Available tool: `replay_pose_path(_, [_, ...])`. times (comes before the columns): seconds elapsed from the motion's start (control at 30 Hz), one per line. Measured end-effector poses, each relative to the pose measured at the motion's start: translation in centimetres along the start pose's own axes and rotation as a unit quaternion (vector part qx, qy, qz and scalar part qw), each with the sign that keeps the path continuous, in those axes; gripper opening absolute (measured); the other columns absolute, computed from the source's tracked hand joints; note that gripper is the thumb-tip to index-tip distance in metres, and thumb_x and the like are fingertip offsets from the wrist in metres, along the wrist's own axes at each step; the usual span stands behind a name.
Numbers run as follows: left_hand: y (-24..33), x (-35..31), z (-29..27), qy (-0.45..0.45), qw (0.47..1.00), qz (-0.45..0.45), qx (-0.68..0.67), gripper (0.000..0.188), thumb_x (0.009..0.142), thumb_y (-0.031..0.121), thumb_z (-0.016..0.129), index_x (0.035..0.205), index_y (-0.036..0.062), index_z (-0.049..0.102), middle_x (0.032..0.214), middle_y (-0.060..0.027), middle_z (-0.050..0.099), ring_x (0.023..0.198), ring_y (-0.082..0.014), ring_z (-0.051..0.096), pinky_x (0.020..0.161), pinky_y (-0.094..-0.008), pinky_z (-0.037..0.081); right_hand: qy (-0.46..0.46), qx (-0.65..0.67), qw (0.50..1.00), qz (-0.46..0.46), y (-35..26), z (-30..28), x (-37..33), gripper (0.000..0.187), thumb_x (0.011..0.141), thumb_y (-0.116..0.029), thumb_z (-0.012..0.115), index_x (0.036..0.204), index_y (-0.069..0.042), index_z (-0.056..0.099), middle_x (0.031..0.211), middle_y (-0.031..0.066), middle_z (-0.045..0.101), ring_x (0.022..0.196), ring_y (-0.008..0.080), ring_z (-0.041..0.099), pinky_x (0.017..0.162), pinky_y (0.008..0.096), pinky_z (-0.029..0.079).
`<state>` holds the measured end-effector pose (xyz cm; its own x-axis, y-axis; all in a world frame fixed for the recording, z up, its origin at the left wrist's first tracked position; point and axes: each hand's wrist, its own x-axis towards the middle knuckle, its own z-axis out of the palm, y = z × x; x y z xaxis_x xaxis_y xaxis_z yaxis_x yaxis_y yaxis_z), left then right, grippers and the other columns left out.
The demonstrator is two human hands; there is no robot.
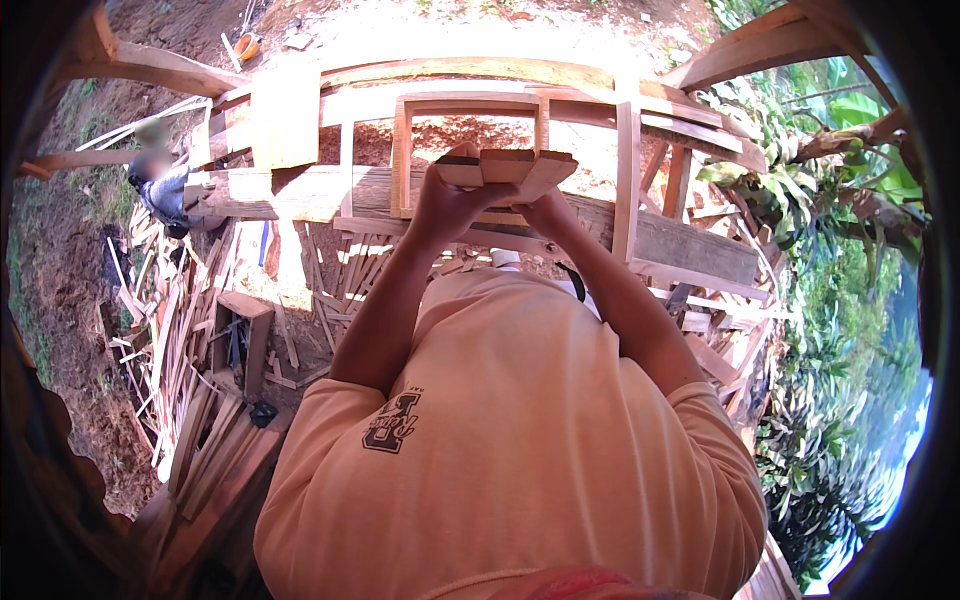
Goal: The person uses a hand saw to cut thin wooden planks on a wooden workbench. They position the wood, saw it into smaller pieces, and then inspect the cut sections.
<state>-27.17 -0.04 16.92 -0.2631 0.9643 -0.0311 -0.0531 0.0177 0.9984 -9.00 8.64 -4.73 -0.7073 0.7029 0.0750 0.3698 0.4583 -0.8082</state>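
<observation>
Above the workbench I hold a cluster of short wooden boards (507, 168) side by side, their cut ends facing up toward me. My left hand (452, 207) is closed around the left side of the cluster, and my right hand (547, 212) grips it from the right and below. Some fingers are hidden behind the wood. Just beyond my hands lies a rectangular wooden frame (402, 150), partly covered by the boards and my wrists.
The long timber workbench (690, 246) runs across in front of me, with an upright-looking plank (627, 180) across it at right and a wide pale board (286, 120) at left. Offcuts (185, 350) litter the ground. A person (170, 190) is at far left; plants (830, 400) grow at right.
</observation>
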Motion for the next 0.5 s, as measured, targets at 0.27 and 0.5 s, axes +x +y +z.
replay_pose_path(0.27, [-0.9,0.2,-0.5,-0.052,0.999,0.004,-0.003,0.034,0.077,0.008,0.092,0.097,0.0049,0.065,0.089,-0.0020,0.072,0.085,-0.0075,0.067,0.073,-0.0273,0.057,-0.041,0.032,0.998,0.030,-1.3,-0.3,0.2,0.032,0.092,-0.028,0.075,0.119,-0.011,0.072,0.104,0.0152,0.075,0.097,0.0331,0.073,0.083,0.0443,0.057])
replay_pose_path(0.5, [-0.2,0.2,0.0,-0.054,0.998,-0.017,-0.017,0.038,0.074,0.010,0.094,0.098,0.0037,0.065,0.090,-0.0017,0.072,0.085,-0.0073,0.067,0.074,-0.0275,0.056,-0.105,0.088,0.990,0.040,-6.6,-4.2,1.1,0.044,0.090,-0.027,0.080,0.129,-0.010,0.067,0.122,0.0107,0.069,0.112,0.0275,0.065,0.094,0.0415,0.053])
